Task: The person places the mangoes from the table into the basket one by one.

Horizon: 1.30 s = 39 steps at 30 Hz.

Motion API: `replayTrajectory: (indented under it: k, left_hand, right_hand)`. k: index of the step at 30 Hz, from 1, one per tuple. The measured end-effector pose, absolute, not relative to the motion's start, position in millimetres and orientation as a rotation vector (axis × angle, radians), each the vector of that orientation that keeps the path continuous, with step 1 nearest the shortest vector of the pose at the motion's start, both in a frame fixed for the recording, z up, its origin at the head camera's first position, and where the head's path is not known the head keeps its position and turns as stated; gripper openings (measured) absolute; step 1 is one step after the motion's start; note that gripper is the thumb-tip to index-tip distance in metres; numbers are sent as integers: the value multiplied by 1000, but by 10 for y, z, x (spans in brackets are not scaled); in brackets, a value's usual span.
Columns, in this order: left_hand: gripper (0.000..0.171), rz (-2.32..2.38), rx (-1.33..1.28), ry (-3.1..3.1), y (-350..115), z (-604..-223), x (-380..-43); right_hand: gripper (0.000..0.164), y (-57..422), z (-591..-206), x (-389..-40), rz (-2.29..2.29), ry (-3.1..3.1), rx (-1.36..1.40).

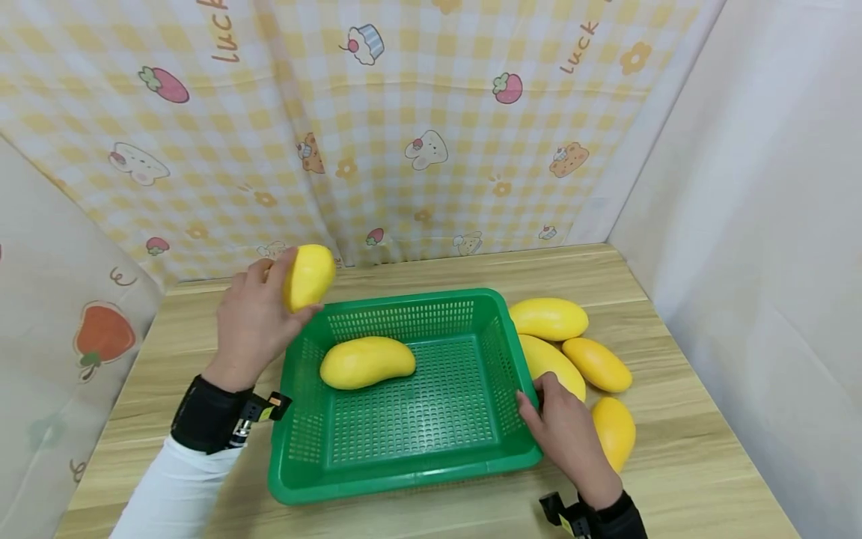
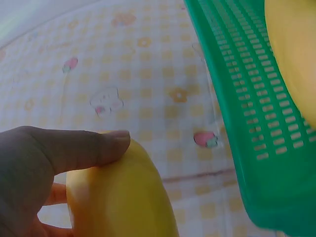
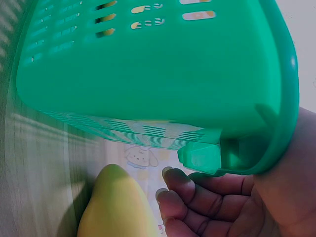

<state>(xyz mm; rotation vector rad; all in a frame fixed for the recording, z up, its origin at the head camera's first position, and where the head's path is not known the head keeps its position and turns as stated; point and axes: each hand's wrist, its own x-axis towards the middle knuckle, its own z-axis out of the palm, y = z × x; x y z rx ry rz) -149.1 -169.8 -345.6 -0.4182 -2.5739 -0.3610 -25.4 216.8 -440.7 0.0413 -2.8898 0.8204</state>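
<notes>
My left hand (image 1: 256, 318) grips a yellow mango (image 1: 313, 275) above the back left corner of a green plastic basket (image 1: 431, 427). In the left wrist view the thumb lies across that mango (image 2: 121, 192), with fingers partly hidden behind it. A second mango (image 1: 367, 363) lies inside the basket, towards its left side. At the basket's right side my right hand (image 1: 569, 430) holds the rim. The right wrist view shows the curled fingers (image 3: 180, 185) under the basket's rim (image 3: 291, 64); the thumb is hidden there.
Several mangoes lie on the wooden table right of the basket, among them one at the back (image 1: 548, 318), one farther right (image 1: 597, 364) and one near my right wrist (image 1: 614, 433). A checked cloth (image 1: 377, 150) hangs behind the table, with white cloth (image 1: 754, 224) on the right.
</notes>
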Motion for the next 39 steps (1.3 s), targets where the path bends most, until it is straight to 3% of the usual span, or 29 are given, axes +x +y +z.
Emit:
replayTrajectory:
  k: [39]
  left_hand:
    - [82, -262, -866, -2651, -490, -3653, -1357]
  right_hand:
    - [21, 2159, -4404, -264, 851, -2908, 6]
